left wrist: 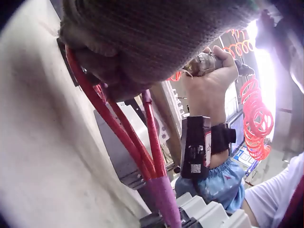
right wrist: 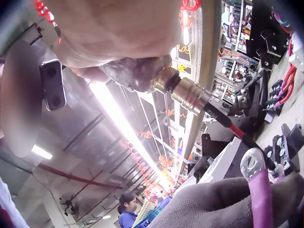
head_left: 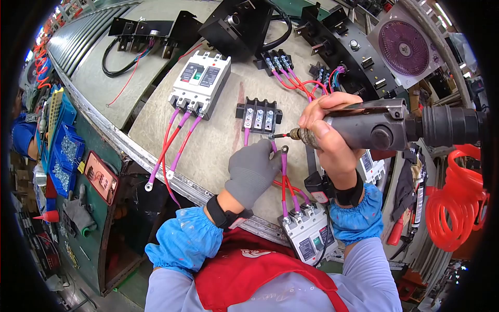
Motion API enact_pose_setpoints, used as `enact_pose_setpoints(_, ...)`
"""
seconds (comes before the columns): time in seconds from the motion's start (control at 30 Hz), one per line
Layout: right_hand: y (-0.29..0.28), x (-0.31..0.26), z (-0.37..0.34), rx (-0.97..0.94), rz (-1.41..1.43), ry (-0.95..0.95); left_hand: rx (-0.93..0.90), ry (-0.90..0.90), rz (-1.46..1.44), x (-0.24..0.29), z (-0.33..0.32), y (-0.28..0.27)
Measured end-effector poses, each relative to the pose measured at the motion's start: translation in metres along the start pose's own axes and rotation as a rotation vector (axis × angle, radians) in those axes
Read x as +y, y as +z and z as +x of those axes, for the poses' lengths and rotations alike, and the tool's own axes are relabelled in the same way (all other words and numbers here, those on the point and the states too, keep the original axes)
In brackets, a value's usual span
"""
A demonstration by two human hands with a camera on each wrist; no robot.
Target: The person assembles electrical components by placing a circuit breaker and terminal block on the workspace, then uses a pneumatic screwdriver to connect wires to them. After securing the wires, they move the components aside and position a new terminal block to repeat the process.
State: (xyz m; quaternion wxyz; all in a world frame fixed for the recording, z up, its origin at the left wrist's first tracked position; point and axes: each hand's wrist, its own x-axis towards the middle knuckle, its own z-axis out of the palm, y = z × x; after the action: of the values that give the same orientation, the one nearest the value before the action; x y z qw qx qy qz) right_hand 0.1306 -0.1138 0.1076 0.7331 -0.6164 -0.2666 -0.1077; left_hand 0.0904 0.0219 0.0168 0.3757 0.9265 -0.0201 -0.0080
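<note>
My left hand, in a grey knitted glove, pinches a purple-sleeved cable lug just below the black terminal block. A second ring lug with a purple sleeve stands upright beside the gloved fingers. My bare right hand grips a dark power screwdriver, held level. Its thin bit reaches the tip of the left fingers, where a small screw shows. Red cables run from the white circuit breaker near my apron up to the glove.
Another white breaker with loose lugged cables lies at the upper left. Black bracket assemblies and a wired terminal block are at the back. A red coiled hose hangs at right; blue screw bins stand left beside a phone.
</note>
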Motion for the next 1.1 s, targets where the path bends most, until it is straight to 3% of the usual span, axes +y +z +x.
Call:
enact_pose_setpoints(0.07, 0.001, -0.002, 0.0, 0.01, 0.004, 0.006, -0.007, 0.005, -0.018, 0.001, -0.001, -0.005)
enact_pose_setpoints(0.23, -0.001, 0.005, 0.0, 0.078, 0.122, -0.1, 0.401, -0.122, -0.073, -0.032, 0.039, -0.025)
enact_pose_setpoints(0.33, 0.0, 0.004, -0.002, 0.089, 0.128, -0.101, 0.181, 0.001, 0.008, -0.038, 0.071, -0.042)
enact_pose_setpoints(0.47, -0.001, 0.006, -0.005, 0.107, 0.129, -0.127, -0.055, -0.042, 0.144, -0.044, 0.093, -0.034)
enact_pose_setpoints(0.77, 0.003, 0.011, -0.018, 0.15, 0.111, -0.081, 0.128, -0.17, -0.035, -0.046, 0.059, -0.015)
enact_pose_setpoints(1.1, 0.008, 0.013, -0.019, 0.146, 0.102, -0.1, 0.109, -0.319, -0.055, -0.032, 0.041, -0.011)
